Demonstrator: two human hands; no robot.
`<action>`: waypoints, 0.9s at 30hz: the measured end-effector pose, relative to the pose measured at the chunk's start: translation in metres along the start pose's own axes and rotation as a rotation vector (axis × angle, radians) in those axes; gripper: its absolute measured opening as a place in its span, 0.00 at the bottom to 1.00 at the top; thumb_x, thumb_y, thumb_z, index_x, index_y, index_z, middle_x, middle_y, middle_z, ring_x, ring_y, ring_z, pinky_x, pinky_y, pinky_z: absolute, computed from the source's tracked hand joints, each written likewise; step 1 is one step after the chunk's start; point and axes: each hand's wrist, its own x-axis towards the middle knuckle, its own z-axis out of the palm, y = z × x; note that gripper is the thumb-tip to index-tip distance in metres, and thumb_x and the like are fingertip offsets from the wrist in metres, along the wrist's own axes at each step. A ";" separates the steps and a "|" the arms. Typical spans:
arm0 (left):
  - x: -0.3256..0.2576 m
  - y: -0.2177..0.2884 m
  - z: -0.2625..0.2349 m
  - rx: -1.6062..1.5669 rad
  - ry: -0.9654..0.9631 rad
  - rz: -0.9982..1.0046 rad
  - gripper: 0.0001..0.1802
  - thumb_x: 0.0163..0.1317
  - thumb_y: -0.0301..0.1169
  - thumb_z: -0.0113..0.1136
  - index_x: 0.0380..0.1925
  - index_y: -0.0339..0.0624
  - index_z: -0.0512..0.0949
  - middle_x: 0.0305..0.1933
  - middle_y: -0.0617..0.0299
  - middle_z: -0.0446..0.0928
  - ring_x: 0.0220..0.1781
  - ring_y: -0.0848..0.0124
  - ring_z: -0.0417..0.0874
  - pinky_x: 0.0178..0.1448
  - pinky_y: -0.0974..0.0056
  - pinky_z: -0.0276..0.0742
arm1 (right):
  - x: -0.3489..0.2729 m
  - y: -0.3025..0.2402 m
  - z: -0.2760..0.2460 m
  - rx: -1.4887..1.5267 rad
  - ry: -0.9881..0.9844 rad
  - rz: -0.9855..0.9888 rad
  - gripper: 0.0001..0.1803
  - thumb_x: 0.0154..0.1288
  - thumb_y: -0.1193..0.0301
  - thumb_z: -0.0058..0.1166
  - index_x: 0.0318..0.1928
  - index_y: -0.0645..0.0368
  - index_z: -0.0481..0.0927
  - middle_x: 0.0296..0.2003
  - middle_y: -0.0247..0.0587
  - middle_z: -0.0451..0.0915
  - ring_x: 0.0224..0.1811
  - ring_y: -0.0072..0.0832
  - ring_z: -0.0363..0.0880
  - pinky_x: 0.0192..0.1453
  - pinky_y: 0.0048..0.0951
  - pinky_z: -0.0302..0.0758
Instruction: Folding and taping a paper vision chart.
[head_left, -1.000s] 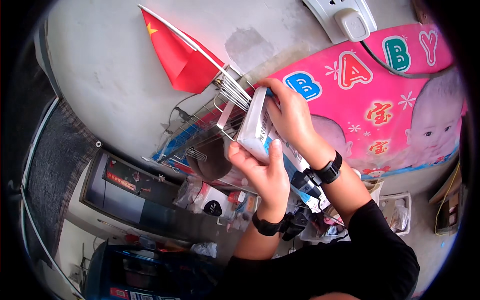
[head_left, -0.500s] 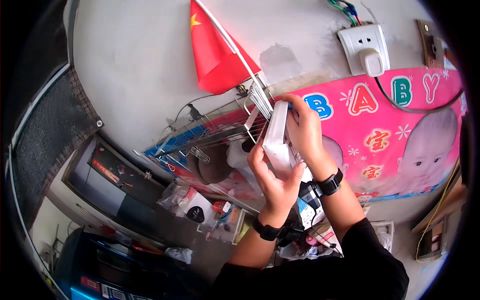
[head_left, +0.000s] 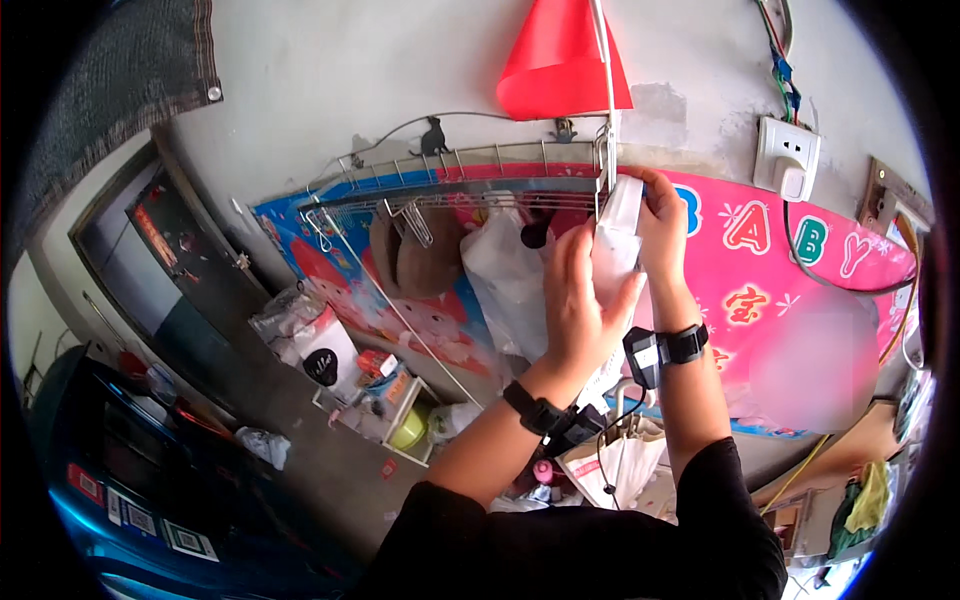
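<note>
Holding a white box in both hands, up at the right end of the wall-side wire rack. Box is steeply tilted, narrow end toward the camera; can't tell whether it touches the rack.

Left hand: closed on the near, lower part of the box, fingers along its left side, thumb on its right side. Right hand: gripping the box higher up, fingertips bent over its top right edge, palm side partly hidden. Black wrist strap on each arm, left one and right one, with small black modules and a thin cable near them.

Just above the box: white pole with a red flag, standing at the rack end. Black cat-shaped ornament on the rack's back edge. Under the rack hang a brown cap and a translucent plastic bag.

Behind: pink poster on the wall, right of the hands. Above it, wall socket with a white plug in.

Lower left: green bowl on a white shelf unit, then a glossy blue vehicle.
</note>
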 end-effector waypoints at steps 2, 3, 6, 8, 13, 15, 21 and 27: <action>0.000 -0.002 -0.001 -0.027 0.016 -0.031 0.36 0.56 0.32 0.69 0.61 0.30 0.63 0.58 0.39 0.68 0.60 0.44 0.70 0.63 0.48 0.67 | 0.002 0.001 0.001 0.054 -0.033 0.020 0.18 0.62 0.83 0.47 0.53 0.68 0.77 0.42 0.44 0.84 0.42 0.23 0.83 0.45 0.23 0.79; 0.001 -0.003 0.002 -0.025 0.016 -0.019 0.35 0.57 0.33 0.69 0.60 0.30 0.64 0.58 0.39 0.68 0.59 0.43 0.70 0.63 0.47 0.67 | 0.003 0.003 0.000 0.046 -0.034 0.022 0.18 0.62 0.83 0.47 0.53 0.68 0.77 0.42 0.44 0.84 0.42 0.23 0.83 0.45 0.23 0.79; 0.001 -0.004 0.007 -0.021 0.024 -0.007 0.34 0.59 0.36 0.67 0.59 0.29 0.64 0.57 0.38 0.68 0.58 0.42 0.70 0.62 0.47 0.67 | 0.003 0.006 -0.003 0.015 -0.012 0.019 0.18 0.61 0.81 0.49 0.52 0.67 0.78 0.39 0.43 0.85 0.40 0.24 0.84 0.43 0.24 0.79; 0.002 -0.004 0.008 0.003 0.025 -0.001 0.34 0.61 0.39 0.65 0.59 0.28 0.64 0.57 0.38 0.68 0.57 0.40 0.70 0.62 0.46 0.67 | 0.006 0.008 -0.004 -0.036 -0.008 -0.002 0.17 0.61 0.81 0.50 0.51 0.66 0.79 0.39 0.43 0.85 0.39 0.23 0.84 0.42 0.23 0.79; 0.002 -0.005 0.007 0.055 0.038 0.064 0.37 0.61 0.38 0.66 0.62 0.27 0.60 0.59 0.34 0.66 0.60 0.40 0.69 0.64 0.45 0.65 | 0.006 0.007 -0.001 -0.038 -0.013 -0.014 0.16 0.59 0.80 0.51 0.48 0.64 0.81 0.38 0.42 0.86 0.38 0.23 0.83 0.42 0.24 0.78; 0.003 -0.002 0.008 0.034 -0.005 0.021 0.38 0.61 0.38 0.66 0.63 0.26 0.60 0.60 0.34 0.66 0.60 0.40 0.69 0.65 0.45 0.64 | 0.006 0.001 -0.001 -0.044 -0.022 -0.005 0.16 0.59 0.80 0.51 0.48 0.63 0.81 0.37 0.42 0.86 0.38 0.23 0.83 0.42 0.24 0.78; 0.001 -0.011 0.016 0.072 -0.039 0.043 0.36 0.64 0.37 0.63 0.63 0.25 0.59 0.60 0.33 0.65 0.61 0.40 0.69 0.65 0.45 0.64 | 0.006 -0.002 0.001 -0.124 0.016 0.021 0.18 0.57 0.80 0.50 0.50 0.64 0.80 0.39 0.47 0.86 0.40 0.29 0.84 0.44 0.28 0.78; -0.001 -0.006 0.013 0.143 -0.035 0.038 0.36 0.65 0.37 0.62 0.62 0.23 0.58 0.58 0.31 0.67 0.59 0.40 0.70 0.64 0.46 0.65 | 0.006 0.004 -0.004 -0.071 0.001 0.001 0.20 0.56 0.81 0.48 0.51 0.65 0.80 0.40 0.46 0.85 0.43 0.29 0.84 0.48 0.29 0.79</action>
